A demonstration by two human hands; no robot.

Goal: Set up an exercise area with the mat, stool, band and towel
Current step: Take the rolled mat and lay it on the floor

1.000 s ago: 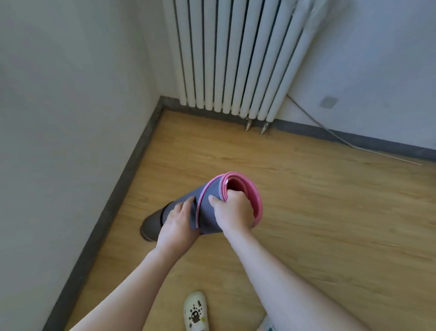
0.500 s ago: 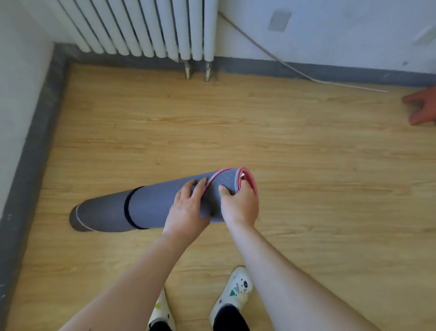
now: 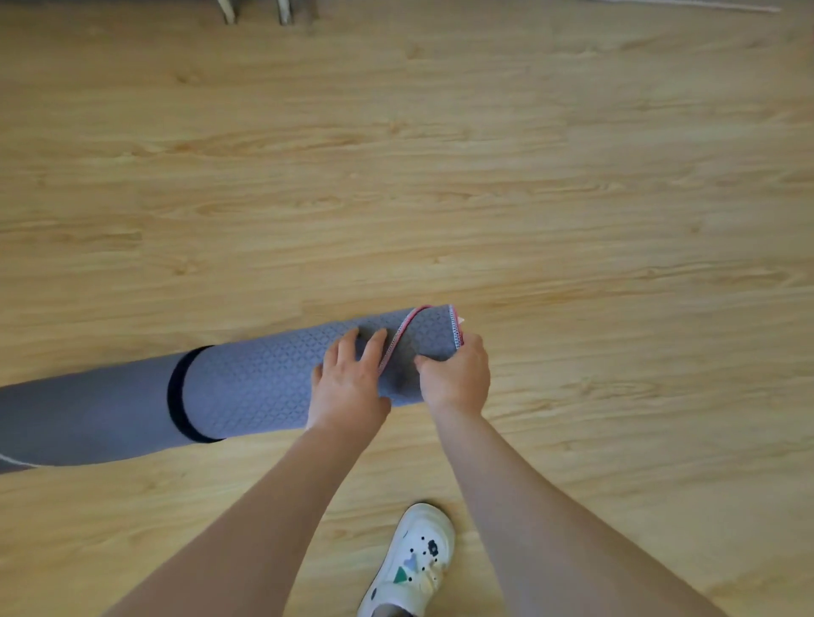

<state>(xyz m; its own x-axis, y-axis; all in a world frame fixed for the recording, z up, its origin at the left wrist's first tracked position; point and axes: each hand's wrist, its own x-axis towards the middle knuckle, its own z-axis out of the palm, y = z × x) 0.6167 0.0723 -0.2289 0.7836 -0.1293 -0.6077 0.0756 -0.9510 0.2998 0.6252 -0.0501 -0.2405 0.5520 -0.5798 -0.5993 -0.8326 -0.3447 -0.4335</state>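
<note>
The pale wood floor filled nearly everything I could see, with two radiator feet and a thin cable at its far edge. Low across it lay the rolled grey mat, running from the left out to the person's hands. I could not tell whether it rested on the boards or hung just above them. Towards its left end a black ring circled the roll, and beyond that the surface was smooth rather than patterned; I took it for a sleeve.

The left hand lay on top of the roll, its fingers stretched flat, pressing rather than clasping. The right hand clasped the roll's right end, thumb on the patterned face and fingers curled round the end. Between the two hands ran the mat's pink-stitched loose edge. One white shoe stood close behind.

The trouble I foresaw was that ring. If the loose edge were pulled while the left end stayed bound, the mat would likely twist open as a cone and lie crooked. With only a flat palm steadying it, the roll could also trundle back onto the shoe. The stool, band and towel were nowhere in sight.
</note>
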